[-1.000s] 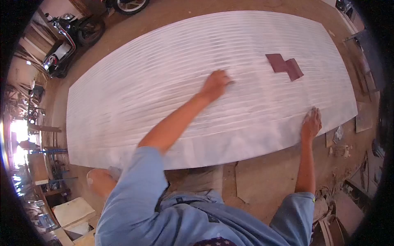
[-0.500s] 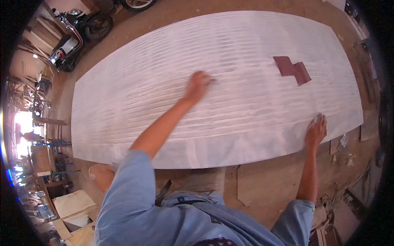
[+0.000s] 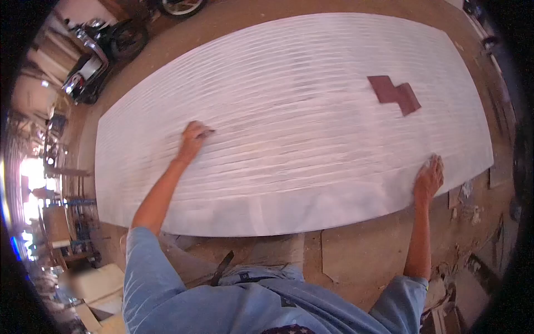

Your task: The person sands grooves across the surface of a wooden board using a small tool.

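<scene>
Curled closed, the left hand (image 3: 192, 140) grips a small dark piece (image 3: 209, 132) against the ridged, chalky white panel (image 3: 289, 136). The right hand (image 3: 429, 177), fingers loosely extended, rests on its smoother near border. Beyond lie flat, angular maroon sheets (image 3: 384, 90), touching.

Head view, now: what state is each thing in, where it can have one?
Pale panel: lying with its lined face up.
Dark red sheets: lying on the panel, touching each other.
Left hand: curled round a small dark piece, too small to identify.
Right hand: resting on the panel by its near edge, fingers extended.
Motorbike: standing, riderless.
</scene>
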`<state>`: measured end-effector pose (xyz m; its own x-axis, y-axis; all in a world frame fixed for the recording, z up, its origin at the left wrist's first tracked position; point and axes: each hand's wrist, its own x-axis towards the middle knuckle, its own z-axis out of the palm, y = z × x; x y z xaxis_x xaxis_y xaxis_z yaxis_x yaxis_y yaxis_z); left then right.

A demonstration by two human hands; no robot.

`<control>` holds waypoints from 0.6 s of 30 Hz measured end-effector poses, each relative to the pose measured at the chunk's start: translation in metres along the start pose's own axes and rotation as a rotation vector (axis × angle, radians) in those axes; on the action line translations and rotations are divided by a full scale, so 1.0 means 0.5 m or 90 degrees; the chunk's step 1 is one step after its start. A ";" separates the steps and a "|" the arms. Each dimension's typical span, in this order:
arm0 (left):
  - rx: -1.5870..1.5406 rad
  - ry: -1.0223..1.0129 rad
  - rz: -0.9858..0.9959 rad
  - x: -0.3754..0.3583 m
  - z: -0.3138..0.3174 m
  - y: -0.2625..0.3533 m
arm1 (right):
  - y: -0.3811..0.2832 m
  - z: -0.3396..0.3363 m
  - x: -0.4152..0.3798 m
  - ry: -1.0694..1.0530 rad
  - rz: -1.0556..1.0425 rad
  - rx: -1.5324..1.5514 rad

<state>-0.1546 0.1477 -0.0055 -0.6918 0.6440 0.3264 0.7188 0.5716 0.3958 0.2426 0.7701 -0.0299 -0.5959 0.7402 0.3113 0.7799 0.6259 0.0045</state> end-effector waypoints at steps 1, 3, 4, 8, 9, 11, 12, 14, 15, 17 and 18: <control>-0.034 -0.007 -0.003 0.054 0.066 0.082 | -0.002 -0.001 -0.003 0.011 -0.018 0.002; -0.105 0.007 0.037 0.184 0.214 0.246 | -0.003 -0.001 -0.001 0.027 -0.025 -0.005; -0.135 -0.011 0.110 0.255 0.293 0.320 | -0.005 -0.001 0.001 0.017 -0.021 -0.004; -0.210 -0.019 0.166 0.451 0.470 0.579 | -0.001 -0.003 0.000 0.010 -0.003 0.011; -0.162 -0.030 0.178 0.466 0.481 0.600 | -0.002 -0.009 0.003 0.001 0.003 0.026; -0.097 -0.058 0.152 0.450 0.480 0.574 | 0.000 -0.014 0.003 0.010 -0.001 0.044; -0.077 -0.074 0.116 0.420 0.468 0.500 | -0.004 -0.014 0.001 0.011 -0.003 0.070; -0.101 -0.044 0.133 0.288 0.356 0.332 | -0.008 -0.018 -0.002 0.004 -0.006 0.052; -0.066 -0.062 0.125 0.226 0.281 0.246 | -0.010 -0.016 -0.002 0.000 0.000 0.032; 0.000 -0.113 -0.016 0.124 0.100 0.173 | -0.008 -0.002 0.001 0.003 -0.004 0.018; -0.011 -0.094 -0.024 0.082 0.050 0.122 | -0.006 0.006 -0.001 0.011 -0.001 0.000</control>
<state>-0.1376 0.2215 0.0107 -0.6996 0.6909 0.1822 0.6907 0.5887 0.4200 0.2398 0.7687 -0.0327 -0.5941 0.7343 0.3284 0.7786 0.6275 0.0056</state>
